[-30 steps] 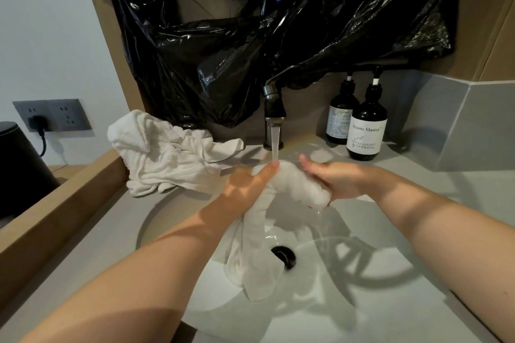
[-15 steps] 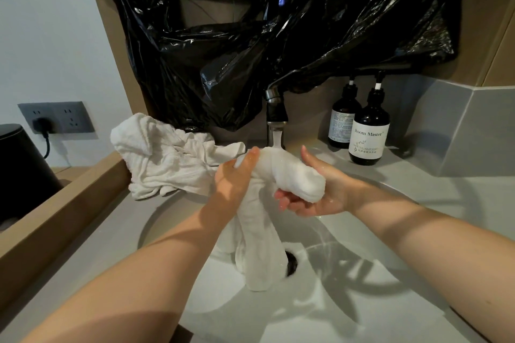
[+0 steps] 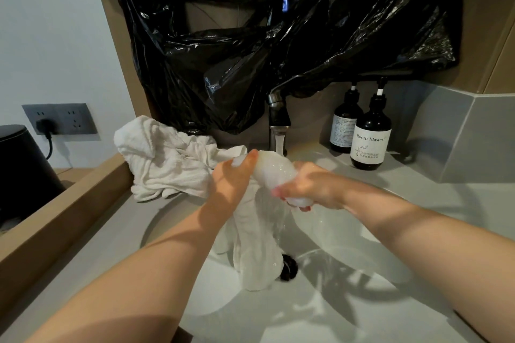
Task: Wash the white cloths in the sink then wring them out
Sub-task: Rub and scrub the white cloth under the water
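A person's left hand (image 3: 231, 175) and right hand (image 3: 306, 188) both gripped one white cloth (image 3: 256, 245) under the running tap (image 3: 278, 120), with the fingers of each curled round the rolled upper part. The rest of the cloth hung down into the sink (image 3: 348, 245), its tail just beside the drain (image 3: 288, 269). Water ran off the fabric in a thin sheet below the right hand. The washing looked to be in its early part. This cloth was soaked and being squeezed or twisted, though whether that was rubbing or a first wringing could not be told. A heap of other white cloths (image 3: 167, 164) lay on the bench (image 3: 97, 237) at the basin's far left rim, apparently dry and yet to be washed. Half a second before, the right hand had cradled the roll from beneath, palm up. Now it had turned over the end, knuckles uppermost, and closed tighter, while the left had kept its hold. A second before, both hands had worked lower in the basin.
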`<action>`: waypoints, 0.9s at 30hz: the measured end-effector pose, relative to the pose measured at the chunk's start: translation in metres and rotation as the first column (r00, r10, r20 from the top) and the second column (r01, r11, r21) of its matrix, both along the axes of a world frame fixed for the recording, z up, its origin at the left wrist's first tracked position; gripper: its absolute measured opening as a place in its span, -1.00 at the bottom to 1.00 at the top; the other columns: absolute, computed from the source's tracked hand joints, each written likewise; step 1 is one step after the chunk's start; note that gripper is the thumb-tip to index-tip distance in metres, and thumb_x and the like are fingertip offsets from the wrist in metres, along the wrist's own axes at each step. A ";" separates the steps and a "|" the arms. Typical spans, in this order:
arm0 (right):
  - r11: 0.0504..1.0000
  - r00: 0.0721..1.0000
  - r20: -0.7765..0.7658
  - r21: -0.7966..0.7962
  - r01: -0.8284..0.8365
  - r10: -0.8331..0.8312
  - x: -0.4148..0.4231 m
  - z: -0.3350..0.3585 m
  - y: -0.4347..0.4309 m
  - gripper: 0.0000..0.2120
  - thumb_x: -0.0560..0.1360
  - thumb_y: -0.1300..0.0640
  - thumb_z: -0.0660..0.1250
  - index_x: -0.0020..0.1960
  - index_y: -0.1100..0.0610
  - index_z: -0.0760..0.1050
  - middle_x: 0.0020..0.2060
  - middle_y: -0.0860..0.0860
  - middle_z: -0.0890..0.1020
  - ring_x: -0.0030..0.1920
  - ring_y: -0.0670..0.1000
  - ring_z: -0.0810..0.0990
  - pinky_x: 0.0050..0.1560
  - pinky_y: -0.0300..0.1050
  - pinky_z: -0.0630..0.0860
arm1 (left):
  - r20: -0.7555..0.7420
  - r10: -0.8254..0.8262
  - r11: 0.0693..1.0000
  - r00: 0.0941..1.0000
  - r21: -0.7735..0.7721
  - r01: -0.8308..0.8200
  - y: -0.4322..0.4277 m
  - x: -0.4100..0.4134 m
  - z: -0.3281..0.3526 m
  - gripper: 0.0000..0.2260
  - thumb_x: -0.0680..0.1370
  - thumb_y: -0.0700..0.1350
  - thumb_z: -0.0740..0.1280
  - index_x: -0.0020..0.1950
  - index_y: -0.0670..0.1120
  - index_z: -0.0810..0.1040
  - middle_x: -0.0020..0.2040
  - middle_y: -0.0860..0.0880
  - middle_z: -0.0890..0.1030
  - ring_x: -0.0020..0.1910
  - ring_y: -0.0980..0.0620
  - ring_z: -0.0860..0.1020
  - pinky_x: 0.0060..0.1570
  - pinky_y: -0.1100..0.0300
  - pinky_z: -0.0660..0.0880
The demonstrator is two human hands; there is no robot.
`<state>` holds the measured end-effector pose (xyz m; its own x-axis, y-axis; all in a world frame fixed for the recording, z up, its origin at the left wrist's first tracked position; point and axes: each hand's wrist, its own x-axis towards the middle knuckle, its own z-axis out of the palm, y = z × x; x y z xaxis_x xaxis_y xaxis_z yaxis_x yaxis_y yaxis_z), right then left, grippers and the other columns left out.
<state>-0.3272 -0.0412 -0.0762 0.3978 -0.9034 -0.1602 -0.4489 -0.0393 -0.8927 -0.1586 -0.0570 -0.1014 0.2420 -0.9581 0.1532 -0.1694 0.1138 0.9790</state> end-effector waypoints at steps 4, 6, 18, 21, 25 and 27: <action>0.911 0.963 -0.107 -0.363 0.194 -0.248 0.018 -0.009 0.001 -0.60 0.41 0.11 0.47 0.20 0.12 0.48 -0.15 -0.05 0.57 -0.15 -0.04 0.57 -0.24 -0.28 0.45 | 0.073 -0.024 0.998 0.997 0.058 0.020 -0.003 0.002 0.003 -0.70 0.45 0.25 0.34 -0.27 0.04 0.52 -0.10 -0.04 0.62 0.03 -0.07 0.60 0.14 0.02 0.51; 0.855 0.921 -0.184 -0.468 0.225 -0.343 0.019 -0.018 0.000 -0.56 0.39 0.01 0.44 0.21 0.07 0.44 -0.09 -0.02 0.59 -0.10 0.03 0.58 -0.19 -0.21 0.43 | 0.113 -0.039 0.994 0.993 0.104 0.027 -0.004 0.003 0.004 -0.70 0.52 0.23 0.29 -0.21 0.02 0.52 -0.02 -0.08 0.62 0.04 -0.06 0.58 0.18 0.03 0.49; 0.783 0.835 -0.443 -0.621 -0.023 -0.327 -0.009 -0.026 -0.003 -0.56 0.44 -0.05 0.36 0.24 0.06 0.31 -0.02 0.09 0.60 -0.01 0.19 0.56 -0.14 -0.06 0.41 | -0.222 -0.303 0.860 0.927 0.354 0.367 -0.006 -0.002 -0.008 -0.55 0.56 0.26 0.22 0.14 -0.10 0.55 -0.02 -0.06 0.63 -0.06 -0.03 0.61 0.02 0.09 0.53; 0.868 0.879 -0.417 -0.496 -0.007 -0.232 -0.019 -0.022 -0.006 -0.62 0.39 -0.05 0.43 0.11 0.01 0.37 -0.09 0.02 0.57 -0.09 0.09 0.56 -0.15 -0.06 0.49 | -0.230 -0.398 0.742 0.888 0.489 0.459 -0.003 0.003 -0.009 -0.21 0.28 0.44 0.36 0.25 -0.14 0.56 0.12 -0.15 0.64 0.12 -0.13 0.59 0.14 0.04 0.51; 0.914 0.935 -0.230 -0.365 0.174 -0.270 -0.036 -0.011 -0.009 -0.50 0.36 -0.05 0.51 0.20 0.06 0.42 -0.05 0.00 0.56 -0.25 -0.03 0.59 -0.36 -0.19 0.50 | -0.111 -0.553 0.637 0.826 0.583 0.504 -0.004 0.003 -0.017 -0.10 0.09 0.32 0.58 0.28 -0.15 0.52 0.19 -0.16 0.63 0.21 -0.13 0.58 0.30 -0.07 0.45; 0.931 0.943 -0.061 -0.191 0.310 -0.327 -0.037 -0.001 -0.011 -0.49 0.45 -0.10 0.43 0.26 0.17 0.41 0.00 0.14 0.60 -0.27 0.05 0.63 -0.38 -0.11 0.57 | -0.106 -0.536 0.663 0.837 0.561 0.496 -0.004 0.002 -0.018 -0.12 0.06 0.20 0.66 0.27 -0.16 0.53 0.14 -0.16 0.65 0.14 -0.14 0.62 0.27 -0.08 0.48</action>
<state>-0.3644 -0.0526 -0.0773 0.0759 -0.9971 -0.0088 -0.5418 -0.0338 -0.8398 -0.1568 -0.0610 -0.1196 -0.3075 -0.8451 -0.4373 -0.3111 -0.3450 0.8855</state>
